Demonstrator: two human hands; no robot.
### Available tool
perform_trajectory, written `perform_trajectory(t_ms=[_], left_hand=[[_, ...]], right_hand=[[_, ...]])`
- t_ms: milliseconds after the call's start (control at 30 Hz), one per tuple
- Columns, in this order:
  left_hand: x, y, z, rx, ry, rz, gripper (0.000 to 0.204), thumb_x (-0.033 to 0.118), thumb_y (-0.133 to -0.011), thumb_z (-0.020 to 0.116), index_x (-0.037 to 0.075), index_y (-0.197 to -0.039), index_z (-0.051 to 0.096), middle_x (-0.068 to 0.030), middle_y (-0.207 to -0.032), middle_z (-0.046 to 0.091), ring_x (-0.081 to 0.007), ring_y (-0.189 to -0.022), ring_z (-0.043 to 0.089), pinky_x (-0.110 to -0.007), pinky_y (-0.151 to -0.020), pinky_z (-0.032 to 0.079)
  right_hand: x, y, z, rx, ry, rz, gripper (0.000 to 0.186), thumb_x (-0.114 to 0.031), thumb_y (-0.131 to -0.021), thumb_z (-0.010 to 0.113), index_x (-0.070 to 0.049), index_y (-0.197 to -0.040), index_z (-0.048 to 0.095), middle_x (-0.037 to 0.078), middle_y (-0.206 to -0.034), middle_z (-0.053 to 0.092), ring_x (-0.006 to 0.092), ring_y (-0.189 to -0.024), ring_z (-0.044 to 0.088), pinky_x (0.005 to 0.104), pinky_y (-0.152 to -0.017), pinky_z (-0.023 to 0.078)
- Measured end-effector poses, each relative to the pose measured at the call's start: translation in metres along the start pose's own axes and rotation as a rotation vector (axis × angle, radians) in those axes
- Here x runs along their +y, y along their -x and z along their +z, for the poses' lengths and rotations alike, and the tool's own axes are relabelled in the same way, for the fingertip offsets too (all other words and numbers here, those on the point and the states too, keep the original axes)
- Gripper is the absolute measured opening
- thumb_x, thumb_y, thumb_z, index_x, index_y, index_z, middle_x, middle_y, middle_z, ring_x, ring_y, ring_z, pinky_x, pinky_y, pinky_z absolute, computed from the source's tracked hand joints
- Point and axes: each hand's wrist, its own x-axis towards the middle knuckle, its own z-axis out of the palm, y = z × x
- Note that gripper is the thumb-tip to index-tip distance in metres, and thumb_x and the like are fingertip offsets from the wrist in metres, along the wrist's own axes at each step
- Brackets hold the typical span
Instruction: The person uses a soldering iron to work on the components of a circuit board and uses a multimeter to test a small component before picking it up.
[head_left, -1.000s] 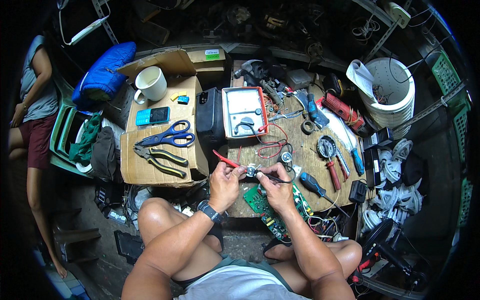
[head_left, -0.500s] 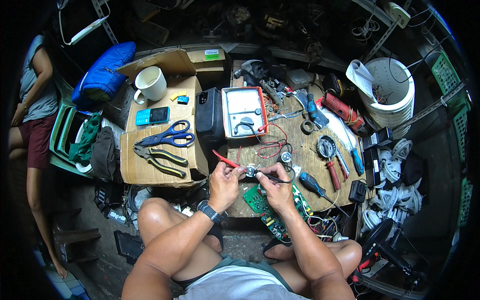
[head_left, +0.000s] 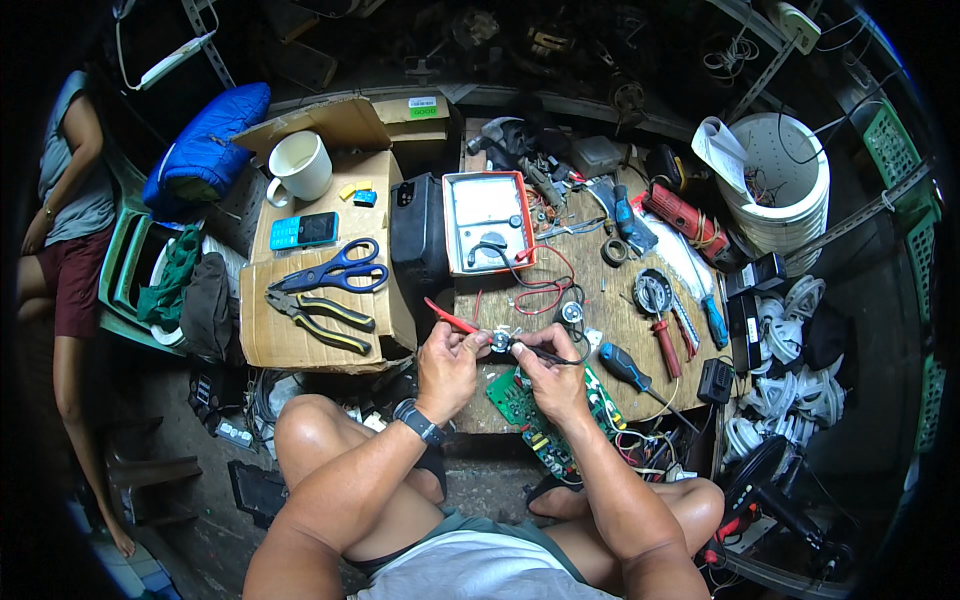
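My left hand (head_left: 447, 375) is closed around a red test probe (head_left: 450, 317), its handle slanting up to the left past my thumb. Between both hands, at my fingertips, sits a small round dark-and-silver electrical part (head_left: 501, 342); its exact kind is too small to tell. My right hand (head_left: 555, 380) pinches a black test probe (head_left: 549, 355) against the part's right side. Red and black leads run up to an analog multimeter (head_left: 488, 215) in an orange-rimmed box. Just below my right hand lies a green circuit board (head_left: 512, 402). A similar round part (head_left: 571, 314) rests nearby.
On the left, a cardboard box (head_left: 262, 335) carries blue scissors (head_left: 345, 272), pliers (head_left: 325, 318), a mobile phone (head_left: 304, 231) and a mug (head_left: 302, 166). Rightward lie screwdrivers (head_left: 624, 367) and a red power tool (head_left: 690, 222). Another person (head_left: 78, 200) sits at far left.
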Motion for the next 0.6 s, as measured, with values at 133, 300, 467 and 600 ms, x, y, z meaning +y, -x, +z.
perform_trajectory(t_ms=[133, 300, 467, 600], left_hand=[[0.002, 0.001, 0.000, -0.002, -0.012, -0.008, 0.020, 0.010, -0.104, 0.067, -0.003, -0.111, 0.053, -0.0177, -0.106, 0.075, -0.0203, -0.097, 0.075, -0.033, -0.085, 0.065], [0.001, 0.000, 0.000, -0.005, -0.010, 0.003, 0.021, 0.011, -0.104, 0.067, -0.003, -0.112, 0.053, -0.0177, -0.106, 0.074, -0.0210, -0.098, 0.075, -0.033, -0.085, 0.065], [-0.002, -0.001, -0.002, -0.001, -0.030, -0.004, 0.022, 0.012, -0.105, 0.067, -0.003, -0.113, 0.054, -0.0173, -0.106, 0.074, -0.0214, -0.099, 0.075, -0.034, -0.086, 0.065], [0.000, -0.001, -0.003, -0.013, -0.095, -0.002, 0.023, 0.013, -0.105, 0.067, -0.004, -0.116, 0.055, -0.0163, -0.106, 0.075, -0.0201, -0.098, 0.075, -0.032, -0.084, 0.064]], right_hand=[[0.003, 0.000, 0.000, 0.012, 0.022, -0.043, 0.016, -0.006, -0.099, 0.073, 0.001, -0.107, 0.060, 0.009, -0.104, 0.074, 0.0104, -0.092, 0.070, 0.0259, -0.077, 0.059], [0.001, 0.003, 0.002, 0.005, 0.009, -0.015, 0.017, -0.009, -0.100, 0.073, 0.000, -0.107, 0.061, 0.006, -0.098, 0.074, 0.0065, -0.082, 0.066, 0.0226, -0.068, 0.053], [0.000, 0.004, 0.000, -0.002, 0.047, -0.006, 0.017, -0.009, -0.100, 0.074, 0.000, -0.108, 0.062, 0.006, -0.100, 0.074, 0.0065, -0.082, 0.067, 0.0221, -0.068, 0.053], [0.009, -0.002, -0.007, 0.012, -0.108, 0.047, 0.016, -0.009, -0.099, 0.074, -0.003, -0.108, 0.061, 0.006, -0.105, 0.075, 0.0080, -0.094, 0.068, 0.0245, -0.079, 0.054]])
